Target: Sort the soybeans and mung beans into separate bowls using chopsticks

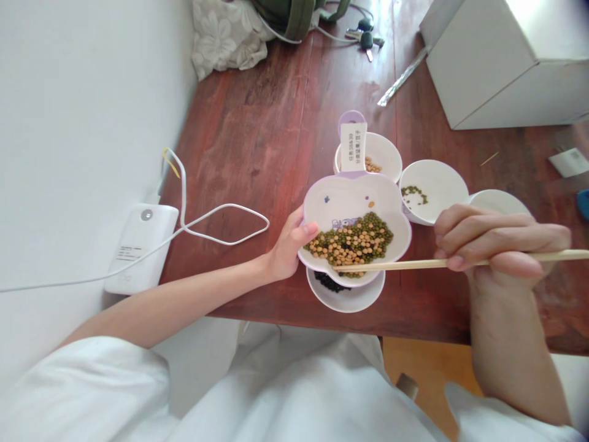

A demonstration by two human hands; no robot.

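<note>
My left hand [292, 245] grips the left rim of a white and purple scalloped bowl [317, 202], thumb over the edge. Green beans and tan soybeans [352, 242] lie mixed in its lower half. My right hand [497, 242] is closed around wooden chopsticks [405, 264], whose tips reach into the beans near the bowl's front rim. Partly under the scalloped bowl is a white bowl [356, 301] with black beans [329, 282]. Behind stands a bowl [386, 147] with a few soybeans [372, 166]. To its right, another bowl [442, 184] contains several green beans [414, 196].
A further white bowl [499, 199] is partly hidden behind my right hand. A white power bank [142, 245] with a looping cable [225, 205] lies at the left wall. Keys [365, 40], a floral cloth [225, 37] and a large white box [488, 67] occupy the table's far side.
</note>
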